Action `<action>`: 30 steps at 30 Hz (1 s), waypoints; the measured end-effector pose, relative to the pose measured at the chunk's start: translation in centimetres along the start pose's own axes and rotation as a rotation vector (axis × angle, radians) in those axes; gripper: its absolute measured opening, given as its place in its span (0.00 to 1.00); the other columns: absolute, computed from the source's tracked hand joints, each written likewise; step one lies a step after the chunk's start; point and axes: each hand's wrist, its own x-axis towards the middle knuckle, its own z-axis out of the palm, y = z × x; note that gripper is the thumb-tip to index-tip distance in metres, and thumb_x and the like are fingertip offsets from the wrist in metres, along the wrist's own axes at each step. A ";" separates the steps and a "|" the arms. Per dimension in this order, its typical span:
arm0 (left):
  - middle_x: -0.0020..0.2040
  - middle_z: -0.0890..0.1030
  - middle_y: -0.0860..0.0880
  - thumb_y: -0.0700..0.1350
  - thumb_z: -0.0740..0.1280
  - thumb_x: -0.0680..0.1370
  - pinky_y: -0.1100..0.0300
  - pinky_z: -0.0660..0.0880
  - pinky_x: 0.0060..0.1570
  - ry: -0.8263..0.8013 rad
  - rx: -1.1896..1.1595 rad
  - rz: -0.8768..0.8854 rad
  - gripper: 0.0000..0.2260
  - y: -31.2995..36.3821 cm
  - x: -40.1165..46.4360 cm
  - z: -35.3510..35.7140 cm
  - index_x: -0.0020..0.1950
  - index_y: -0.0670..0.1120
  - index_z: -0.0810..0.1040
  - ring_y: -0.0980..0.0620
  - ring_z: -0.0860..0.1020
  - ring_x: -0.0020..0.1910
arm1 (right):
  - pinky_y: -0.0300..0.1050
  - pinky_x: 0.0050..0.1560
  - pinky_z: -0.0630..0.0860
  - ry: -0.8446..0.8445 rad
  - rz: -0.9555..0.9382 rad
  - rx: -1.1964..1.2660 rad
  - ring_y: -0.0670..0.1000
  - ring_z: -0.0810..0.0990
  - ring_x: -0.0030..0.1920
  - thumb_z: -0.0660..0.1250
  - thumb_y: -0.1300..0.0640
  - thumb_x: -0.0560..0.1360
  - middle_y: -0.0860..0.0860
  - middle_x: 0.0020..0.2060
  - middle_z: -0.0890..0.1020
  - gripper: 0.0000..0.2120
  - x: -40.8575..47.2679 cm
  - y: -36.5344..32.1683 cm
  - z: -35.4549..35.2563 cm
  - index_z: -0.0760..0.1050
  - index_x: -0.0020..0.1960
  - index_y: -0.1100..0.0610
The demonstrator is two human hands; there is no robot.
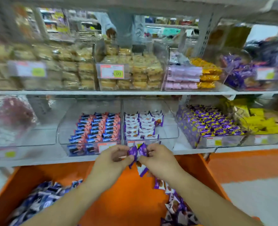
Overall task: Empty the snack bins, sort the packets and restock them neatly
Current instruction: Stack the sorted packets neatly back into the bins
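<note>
Purple packets [138,153]: a small bunch held between both hands, in the air just in front of the lower shelf [192,150] and above the orange tray [126,201]; left hand [113,158] pinches the left one, right hand [157,156] pinches the right side, more packets hang below the right fingers [144,158]; so both sets of fingers are clenched on packets, not released. Looks like squaring them up face-to-face before slotting, my read only.

Target is probably the white-and-purple bin [167,128] straight ahead; its rows stand on edge, overlapped front to back, left and middle columns full, right side mostly bare with one packet at the back; that gap is where these likely go; same purple wrapper ends, though print on the held ones is too blurred to confirm.

Blue-and-pink bin [64,128] just left of it already stocked in three tidy columns, so that one reads as done.

Tray holds two loose heaps kept apart: blue packets [42,199] at left, purple-and-white packets [177,207] at right; sorted by type, each heap on the side of its own bin.

Restock partway: right heap not yet shelved.

Risk: standing rows could topple if packets are pushed in crooked.
</note>
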 end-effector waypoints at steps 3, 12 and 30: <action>0.53 0.86 0.59 0.43 0.70 0.82 0.62 0.76 0.52 -0.026 0.046 0.050 0.09 1.6 -1.5 -2.1 0.57 0.57 0.84 0.63 0.82 0.53 | 0.51 0.35 0.84 0.015 -0.008 0.269 0.49 0.82 0.31 0.75 0.59 0.77 0.50 0.36 0.84 0.04 -1.2 -1.2 0.9 0.80 0.48 0.56; 0.57 0.85 0.51 0.49 0.75 0.77 0.46 0.84 0.52 -0.060 -0.150 -0.030 0.16 2.3 -1.2 -4.5 0.64 0.58 0.78 0.50 0.86 0.53 | 0.60 0.47 0.84 -0.064 0.000 0.586 0.54 0.88 0.46 0.74 0.60 0.79 0.54 0.51 0.86 0.08 -1.3 -3.5 1.1 0.79 0.55 0.52; 0.42 0.86 0.61 0.47 0.75 0.77 0.72 0.74 0.30 0.022 -0.219 0.040 0.11 0.6 4.4 -7.3 0.53 0.61 0.77 0.64 0.82 0.34 | 0.55 0.42 0.81 -0.188 -0.027 0.769 0.64 0.84 0.61 0.63 0.56 0.84 0.62 0.60 0.84 0.17 5.1 -4.6 1.8 0.75 0.71 0.62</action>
